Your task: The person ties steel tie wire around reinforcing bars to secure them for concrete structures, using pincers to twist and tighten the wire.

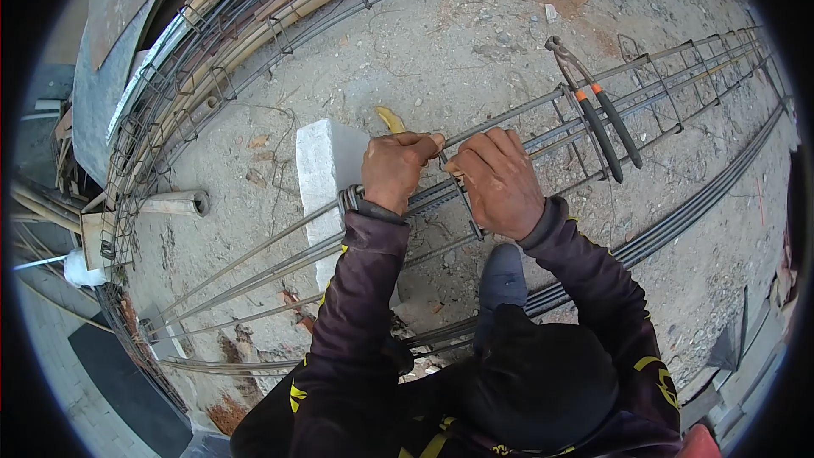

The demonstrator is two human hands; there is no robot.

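In the head view, the left hand and the right hand work close together, just apart, at one stirrup of a long rebar cage. Both have their fingers curled in, the tips meeting near the stirrup's corner on the cage's far long edge. What those tips pinch is hidden, so I cannot tell whether either hand is clamped on the stirrup or on something thinner. A wire coil sits at the left wrist.

The cage slants over the ground, its bars passing across a white block just left of the left hand. To the right, pincers with black handles and orange bands lie across the cage, their head beyond its far long edge and their handles towards the near one.

A yellow piece lies just past the left hand. Loose bars run along the cage's near side, beside a dark shoe. A pipe rests towards the ground's left edge.
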